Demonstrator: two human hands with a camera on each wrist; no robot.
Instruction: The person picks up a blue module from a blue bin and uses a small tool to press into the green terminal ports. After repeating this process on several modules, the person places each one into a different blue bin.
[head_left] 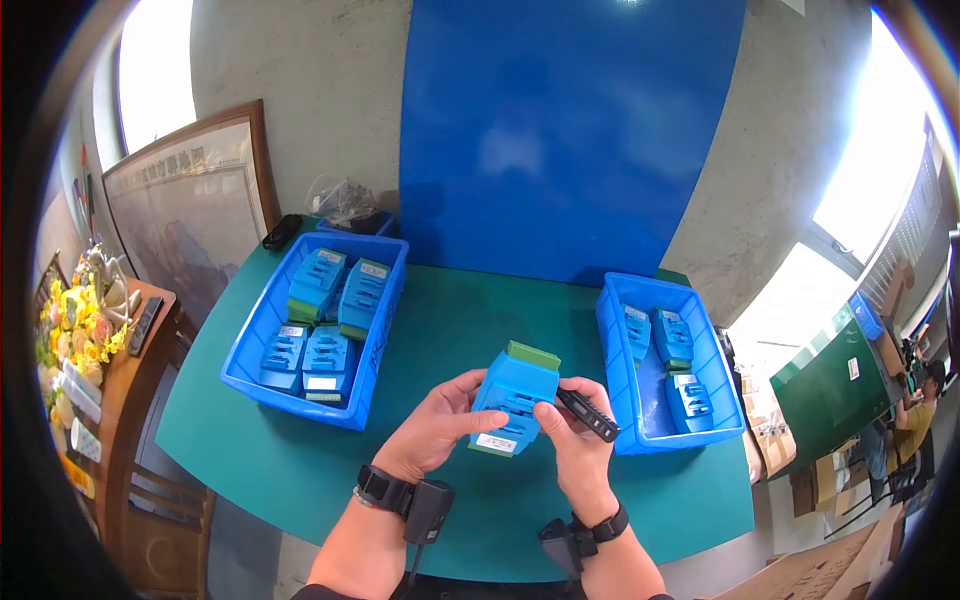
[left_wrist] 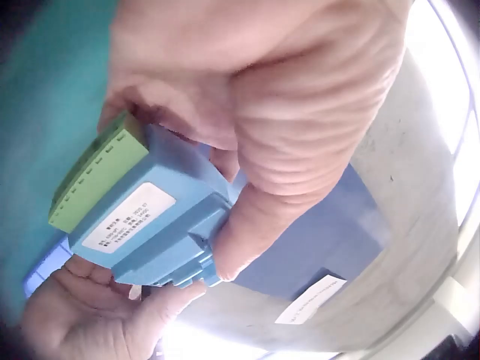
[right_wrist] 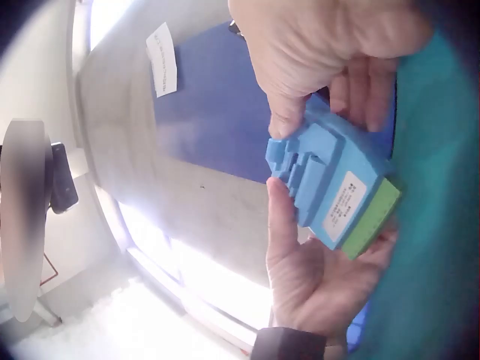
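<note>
Though boxy, blue plastic module [head_left: 513,398] tight in fingers [head_left: 478,420] of left hand [head_left: 430,432], right hand [head_left: 580,442].

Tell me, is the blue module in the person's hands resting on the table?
No, the left hand and right hand hold the blue module up, clear of the green table.

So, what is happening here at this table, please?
A person holds a blue plastic box-shaped module with green end strips in both hands above the green table. The left hand grips one side; the right hand grips the other and also holds a slim black pen-like tool. The blue plastic bin on the left contains several similar modules; the blue bin on the right contains three.
</note>
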